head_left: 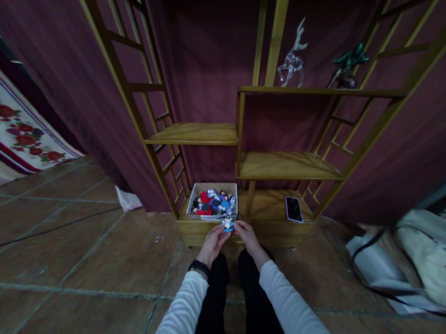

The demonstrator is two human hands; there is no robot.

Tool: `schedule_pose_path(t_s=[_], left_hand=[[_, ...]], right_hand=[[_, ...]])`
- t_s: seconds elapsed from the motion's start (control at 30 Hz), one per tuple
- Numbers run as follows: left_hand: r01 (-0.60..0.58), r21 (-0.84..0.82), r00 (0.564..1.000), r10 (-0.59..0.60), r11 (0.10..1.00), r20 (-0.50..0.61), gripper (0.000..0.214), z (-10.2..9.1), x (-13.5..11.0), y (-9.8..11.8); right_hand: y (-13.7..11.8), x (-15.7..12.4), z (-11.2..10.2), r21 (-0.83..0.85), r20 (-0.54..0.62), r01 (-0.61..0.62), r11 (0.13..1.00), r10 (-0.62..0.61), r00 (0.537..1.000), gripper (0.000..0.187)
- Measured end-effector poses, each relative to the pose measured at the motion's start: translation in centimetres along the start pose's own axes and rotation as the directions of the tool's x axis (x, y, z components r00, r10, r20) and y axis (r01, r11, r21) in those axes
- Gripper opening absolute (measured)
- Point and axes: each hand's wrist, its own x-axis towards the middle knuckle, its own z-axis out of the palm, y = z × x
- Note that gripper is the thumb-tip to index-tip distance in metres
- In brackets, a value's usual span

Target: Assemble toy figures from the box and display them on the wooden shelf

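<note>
Between my two hands is a small blue-and-white figurine (228, 224), held in front of the lowest shelf. My left hand (213, 242) pinches it from the left, and a black band circles that wrist. From the other side, the fingers of my right hand (246, 234) close on its right edge. Just behind my hands, a white cardboard box (229, 187) sits on the bottom shelf, full of several more small figurines (215, 203) in red, blue, black and purple. The held figurine's fine details are too small to make out.
The wooden shelf unit (199, 133) stands before a dark red curtain. A phone (293, 209) lies on its bottom board. Higher up are a clear deer figure (292, 58) and a green ornament (348, 65). Bags (430, 261) rest on the floor at right; a cable (61, 226) crosses at left.
</note>
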Motion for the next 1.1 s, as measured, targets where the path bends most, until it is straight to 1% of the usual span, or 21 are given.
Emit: schedule_pose_path(t_s=[0.07,0.13,0.27,0.33,0.5,0.63,0.73,0.8,0.93,1.0,1.1], left_hand=[[-0.012,0.028,1.000,0.013,1.000,-0.007,0.008,0.1,-0.1,-0.1],[-0.024,0.052,1.000,0.024,0.998,0.001,0.011,0.2,-0.2,-0.1],[-0.041,0.084,0.994,0.032,0.996,0.106,0.023,0.6,-0.8,0.1],[-0.054,0.092,0.990,0.041,0.994,0.133,0.031,0.8,-1.0,0.1],[-0.075,0.088,0.990,0.063,0.993,0.125,0.036,0.9,-0.9,-0.2],[-0.102,0.065,0.990,0.095,0.993,0.103,0.042,0.7,-0.7,-0.3],[-0.117,0.062,0.989,0.110,0.991,0.102,0.046,0.7,-0.8,-0.2],[-0.101,0.061,0.990,0.094,0.993,0.105,0.046,0.8,-0.9,0.0],[-0.046,0.060,0.993,0.039,0.997,0.113,0.047,0.9,-1.2,0.1],[-0.049,0.064,0.992,0.041,0.997,0.120,0.045,0.9,-1.2,0.1],[-0.067,0.093,0.992,0.056,0.993,0.111,0.036,0.8,-1.1,0.0]], right_hand=[[0.0,0.0,-0.1,-0.005,-0.016,0.029,1.000,-0.029,0.999,0.031],[0.0,-0.1,-0.2,0.003,-0.021,0.023,1.000,-0.023,1.000,0.031],[-0.6,-0.5,-0.3,0.058,0.019,-0.019,0.998,0.018,1.000,0.032],[-0.9,-0.8,-0.2,0.098,0.030,-0.035,0.995,0.032,0.999,0.033],[-1.6,-1.1,0.1,0.214,0.051,-0.065,0.975,0.056,0.997,0.034],[-1.7,-1.2,0.0,0.242,0.103,-0.084,0.967,0.061,0.993,0.034],[-1.8,-1.3,-0.2,0.219,0.137,-0.090,0.972,0.061,0.989,0.037],[-1.9,-1.3,-0.3,0.189,0.151,-0.084,0.978,0.055,0.987,0.040],[-1.9,-1.3,-0.1,0.125,0.111,0.010,0.992,-0.024,0.994,0.040],[-1.8,-1.1,0.0,0.082,0.092,0.050,0.995,-0.057,0.994,0.037],[-1.7,-0.8,-0.1,0.024,0.090,0.069,0.997,-0.071,0.993,0.033]])
